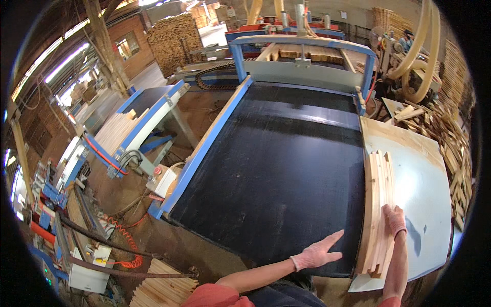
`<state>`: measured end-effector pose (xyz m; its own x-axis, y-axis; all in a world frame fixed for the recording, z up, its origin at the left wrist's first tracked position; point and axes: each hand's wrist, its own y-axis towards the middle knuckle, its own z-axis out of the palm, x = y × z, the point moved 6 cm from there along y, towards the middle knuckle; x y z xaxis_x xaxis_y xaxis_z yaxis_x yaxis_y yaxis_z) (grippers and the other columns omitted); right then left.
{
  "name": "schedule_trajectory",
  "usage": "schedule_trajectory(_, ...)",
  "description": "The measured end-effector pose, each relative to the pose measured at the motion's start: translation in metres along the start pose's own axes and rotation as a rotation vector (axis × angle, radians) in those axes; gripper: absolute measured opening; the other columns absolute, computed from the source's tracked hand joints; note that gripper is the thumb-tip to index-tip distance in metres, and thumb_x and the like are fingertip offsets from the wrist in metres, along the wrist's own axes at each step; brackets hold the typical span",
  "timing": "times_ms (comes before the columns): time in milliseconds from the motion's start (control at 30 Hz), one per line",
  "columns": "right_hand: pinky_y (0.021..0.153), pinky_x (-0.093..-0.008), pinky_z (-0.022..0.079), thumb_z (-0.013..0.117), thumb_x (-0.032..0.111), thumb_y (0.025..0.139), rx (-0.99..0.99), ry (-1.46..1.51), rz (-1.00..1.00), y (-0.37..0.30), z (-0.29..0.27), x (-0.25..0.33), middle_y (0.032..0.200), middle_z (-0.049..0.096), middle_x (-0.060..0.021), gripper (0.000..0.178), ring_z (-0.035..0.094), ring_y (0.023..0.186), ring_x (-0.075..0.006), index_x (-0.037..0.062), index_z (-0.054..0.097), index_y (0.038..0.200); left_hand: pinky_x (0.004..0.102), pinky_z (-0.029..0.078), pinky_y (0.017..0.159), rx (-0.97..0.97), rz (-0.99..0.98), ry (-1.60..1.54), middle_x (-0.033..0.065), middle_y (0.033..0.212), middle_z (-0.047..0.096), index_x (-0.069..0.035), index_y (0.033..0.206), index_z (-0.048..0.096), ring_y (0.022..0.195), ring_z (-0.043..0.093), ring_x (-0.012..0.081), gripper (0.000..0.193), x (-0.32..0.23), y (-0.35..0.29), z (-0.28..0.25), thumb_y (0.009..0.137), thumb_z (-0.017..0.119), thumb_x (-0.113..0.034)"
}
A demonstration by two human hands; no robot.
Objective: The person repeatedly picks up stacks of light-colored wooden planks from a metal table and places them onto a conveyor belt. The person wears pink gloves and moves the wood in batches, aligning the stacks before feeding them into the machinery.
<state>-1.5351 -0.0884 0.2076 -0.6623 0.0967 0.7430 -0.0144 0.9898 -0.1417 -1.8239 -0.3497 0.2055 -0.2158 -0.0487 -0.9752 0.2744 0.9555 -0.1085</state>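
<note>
A small stack of pale grooved wooden strips [375,204] lies lengthwise along the right side of the black conveyor belt [276,179], beside a pale side table. My right hand [395,220], in a thin light glove, is closed on the right edge of these strips, with its fingertips partly hidden. My left hand [318,254], gloved too, reaches over the belt's near right part with its fingers spread and nothing in it. It is to the left of the strips, apart from them.
A blue frame [302,40] with a grey plate crosses the belt's far end. Scrap wood [434,133] is heaped beyond the side table [424,189]. At left stands a box with a red button [158,171]. More strips [163,284] are stacked at the lower left.
</note>
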Motion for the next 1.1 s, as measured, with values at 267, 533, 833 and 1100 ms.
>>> schedule_trajectory(267, 0.089, -0.0423, 0.061, 0.080, 0.037, 0.088, 0.289, 0.126, -0.197, -0.097, 0.177, 0.147, 0.108, 0.081, -0.0177, 0.050, 0.078, 0.098, -0.0295, -0.0017, 0.073, 0.119, 0.0473, 0.040, 0.125, -0.617, 0.223, 0.621, 0.0323, 0.162, 0.045, -0.002, 0.164, 0.042, 0.150, 0.047, 0.0464, 0.094, 0.021, -0.024, -0.066, 0.093, 0.074, -0.053)
schedule_trajectory(533, 0.083, -0.0474, 0.064, 0.072, 0.042, 0.086, 0.467, -0.033, -0.395, -0.187, 0.356, 0.334, 0.088, 0.077, -0.0290, 0.053, 0.081, 0.089, -0.0382, -0.0077, 0.078, 0.102, 0.0550, 0.043, 0.111, -0.731, -0.080, 1.252, 0.0249, 0.137, 0.054, -0.001, 0.145, 0.058, 0.124, 0.057, 0.0430, 0.089, 0.007, -0.185, -0.269, 0.084, 0.077, -0.062)
schedule_trajectory(833, 0.102, -0.0471, 0.053, 0.067, 0.064, 0.100, 0.678, 0.448, -0.332, -0.274, 0.586, 0.414, 0.131, 0.068, -0.0231, 0.081, 0.067, 0.117, -0.0360, -0.0013, 0.054, 0.147, 0.0466, 0.050, 0.111, -1.128, -0.255, 0.129, 0.0192, 0.134, 0.065, -0.004, 0.136, 0.062, 0.126, 0.061, 0.0336, 0.041, 0.076, -0.278, -0.444, 0.109, 0.055, -0.034)
schedule_trajectory(1100, 0.087, -0.0408, 0.054, 0.074, 0.035, 0.097, 0.733, 0.800, -0.370, -0.327, 0.530, 0.370, 0.106, 0.073, -0.0101, 0.041, 0.066, 0.100, -0.0178, 0.0028, 0.063, 0.119, 0.0642, 0.041, 0.116, -0.559, -0.518, 1.644, 0.0291, 0.148, 0.061, 0.004, 0.151, 0.055, 0.142, 0.053, 0.0482, 0.092, 0.076, -0.273, -0.444, 0.101, 0.055, -0.073)
